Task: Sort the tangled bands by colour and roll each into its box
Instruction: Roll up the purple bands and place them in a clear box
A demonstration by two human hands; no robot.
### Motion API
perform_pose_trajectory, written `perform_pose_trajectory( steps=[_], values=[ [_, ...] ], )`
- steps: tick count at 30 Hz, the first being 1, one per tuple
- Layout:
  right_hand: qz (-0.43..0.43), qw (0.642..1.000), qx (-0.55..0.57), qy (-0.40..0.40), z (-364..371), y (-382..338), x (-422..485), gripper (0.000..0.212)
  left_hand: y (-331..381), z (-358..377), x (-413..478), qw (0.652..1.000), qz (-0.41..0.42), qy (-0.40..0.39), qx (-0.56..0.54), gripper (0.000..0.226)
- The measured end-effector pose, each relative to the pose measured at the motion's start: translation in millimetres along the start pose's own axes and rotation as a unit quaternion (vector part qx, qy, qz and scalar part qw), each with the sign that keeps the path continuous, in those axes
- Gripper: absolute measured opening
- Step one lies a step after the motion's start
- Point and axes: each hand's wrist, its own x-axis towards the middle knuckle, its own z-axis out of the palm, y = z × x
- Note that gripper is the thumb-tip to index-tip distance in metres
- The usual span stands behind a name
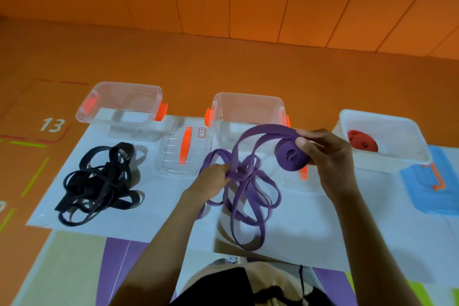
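Note:
My right hand (327,156) grips a partly rolled coil of the purple band (290,156), held up in front of the middle clear box (248,112). The band's loose loops (250,196) trail down onto the white sheet. My left hand (213,179) pinches several of those strands where they cross. A tangled black band (99,184) lies on the sheet at the left, below the left clear box (124,107). A rolled red band (362,141) sits inside the white box (387,141) at the right.
A clear lid with an orange handle (183,151) lies between the two clear boxes. A blue lid (432,186) lies at the right, beside the white box. The white sheet (298,231) rests on an orange floor with painted lines. My lap fills the bottom edge.

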Motion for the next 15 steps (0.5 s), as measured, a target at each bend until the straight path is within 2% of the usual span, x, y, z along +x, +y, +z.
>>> perform_pose_trajectory(
  steps=[4, 7, 10, 15],
  values=[
    [0.010, 1.000, -0.021, 0.020, -6, 9, -3, 0.020, 9, -40, -7, 0.998, 0.019, 0.029, -0.047, 0.023],
    [0.013, 0.999, -0.019, 0.034, -12, 13, -3, 0.018, 19, -75, -16, 0.988, 0.024, 0.065, -0.137, 0.026],
    [0.014, 0.999, -0.021, 0.037, -15, 16, -3, 0.017, 30, -103, -28, 0.971, 0.082, 0.138, -0.178, 0.042],
    [0.024, 0.998, -0.027, 0.042, -13, 19, -2, 0.015, 40, -134, -39, 0.937, 0.104, 0.252, -0.218, 0.052]
  ],
)
